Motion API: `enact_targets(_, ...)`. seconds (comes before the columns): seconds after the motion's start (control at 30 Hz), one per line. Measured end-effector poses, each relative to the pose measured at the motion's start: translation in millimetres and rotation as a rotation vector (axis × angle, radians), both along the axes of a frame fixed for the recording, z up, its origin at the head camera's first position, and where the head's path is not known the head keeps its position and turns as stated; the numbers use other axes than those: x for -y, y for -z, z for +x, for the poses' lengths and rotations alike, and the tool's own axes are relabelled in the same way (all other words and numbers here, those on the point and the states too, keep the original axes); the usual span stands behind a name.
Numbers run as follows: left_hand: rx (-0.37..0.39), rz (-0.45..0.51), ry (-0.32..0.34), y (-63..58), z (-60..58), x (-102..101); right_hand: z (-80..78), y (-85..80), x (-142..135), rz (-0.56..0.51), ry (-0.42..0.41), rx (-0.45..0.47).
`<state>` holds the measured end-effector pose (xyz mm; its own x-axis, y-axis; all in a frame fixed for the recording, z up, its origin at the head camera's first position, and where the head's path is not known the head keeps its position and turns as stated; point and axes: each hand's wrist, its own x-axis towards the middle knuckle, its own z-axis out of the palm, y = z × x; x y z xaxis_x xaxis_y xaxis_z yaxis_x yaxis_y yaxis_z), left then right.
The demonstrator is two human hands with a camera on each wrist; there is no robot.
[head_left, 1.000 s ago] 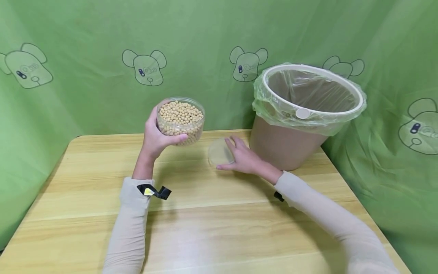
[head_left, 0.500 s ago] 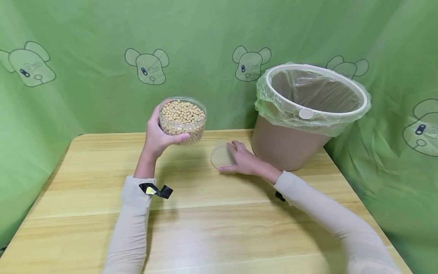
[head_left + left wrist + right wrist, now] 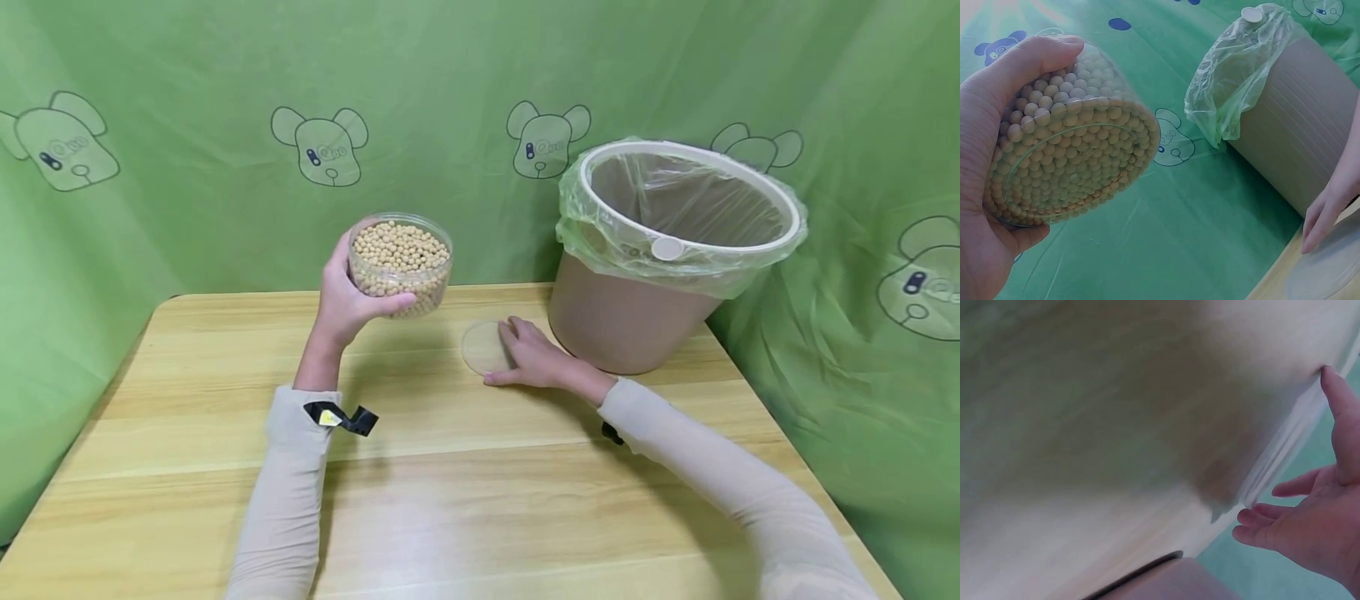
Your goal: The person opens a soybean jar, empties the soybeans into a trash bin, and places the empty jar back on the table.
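Observation:
My left hand [image 3: 337, 300] grips a clear round jar [image 3: 431, 292] from its left side and holds it above the table. Pale round soybeans [image 3: 400, 247] fill the jar, which has no lid on and is slightly tilted. In the left wrist view, thumb and fingers wrap the jar [image 3: 1085, 162], and its beans show through the base. My right hand [image 3: 536, 358] holds a clear round lid [image 3: 482, 348] by its rim, low at the tabletop. The right wrist view shows the lid [image 3: 1282, 447] edge-on between the thumb and fingers of my right hand [image 3: 1316, 525].
A beige trash bin [image 3: 630, 317] lined with a green plastic bag [image 3: 600, 246] stands at the back right, close behind my right hand. The wooden table [image 3: 420, 500] ends at a green printed curtain [image 3: 435, 100], which also hangs along both sides.
The right hand and the lid have come down a little toward the tabletop. The left hand keeps the jar at nearly the same place.

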<state>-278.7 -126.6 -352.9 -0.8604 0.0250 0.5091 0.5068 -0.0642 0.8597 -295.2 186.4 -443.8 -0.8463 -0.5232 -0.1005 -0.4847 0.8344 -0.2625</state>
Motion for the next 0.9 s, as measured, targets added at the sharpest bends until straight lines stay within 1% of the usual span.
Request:
enact_targets(0.1, 0.002, -0.004, -0.002, 1.0, 0.5, 1, 2.2, -6.8, 2, -0.003, 0.003, -0.016)
enact_targets(0.17, 0.004, -0.004, -0.003, 1.9, 0.6, 1, 4.2, -15.8, 4, -0.015, -0.002, -0.058)
enact_targets(0.23, 0.005, -0.004, -0.005, 2.3, 0.2, 1, 7.4, -29.5, 5, -0.039, -0.004, -0.126)
enact_targets(0.3, 0.006, -0.002, -0.004, 2.5, -0.3, 1, 11.3, -46.9, 6, -0.073, -0.016, -0.225)
enact_targets(0.4, 0.005, 0.003, -0.004, 2.0, -1.1, 1, 19.3, -76.1, 6, -0.153, -0.038, -0.397)
enact_targets(0.5, 0.005, 0.007, -0.005, 1.7, -1.6, 2, 28.7, -103.6, 4, -0.249, -0.07, -0.602)
enact_targets(0.63, -0.001, 0.007, -0.004, 0.7, -2.7, 3, 38.2, -132.2, -4, -0.341, -0.081, -0.881)
enact_targets(0.7, -0.005, 0.007, -0.003, 0.3, -2.8, 3, 41.0, -142.4, -9, -0.383, -0.06, -0.995)
enact_targets(0.77, -0.006, 0.006, -0.006, 0.1, -2.4, 3, 43.0, -149.5, -15, -0.412, -0.025, -1.086)
enact_targets(0.83, -0.005, 0.003, -0.009, 0.4, -2.1, 3, 44.4, -152.9, -24, -0.43, 0.026, -1.15)
enact_targets(0.9, -0.001, -0.001, -0.011, 0.9, -1.7, 2, 44.9, -153.4, -34, -0.435, 0.085, -1.195)
